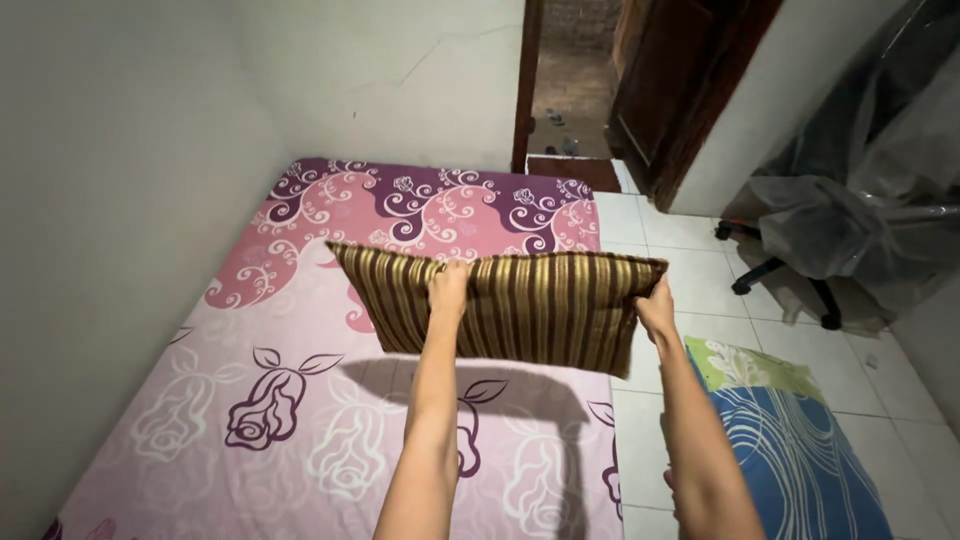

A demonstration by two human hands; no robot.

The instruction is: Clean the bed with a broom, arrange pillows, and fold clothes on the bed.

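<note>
A brown and gold striped pillow (540, 310) hangs in the air above a mattress (300, 400) covered with a pink and purple floral sheet. My left hand (448, 290) grips the pillow's top edge near its middle. My right hand (655, 310) holds the pillow's right edge. Both arms are stretched forward. The pillow casts a shadow on the sheet below it.
The mattress lies on a white tiled floor (690, 280) in a corner between two white walls. A blue and green cloth (790, 440) lies on the floor at the right. An office chair under clear plastic (860, 200) stands at the far right. A dark wooden door (680, 90) is open behind.
</note>
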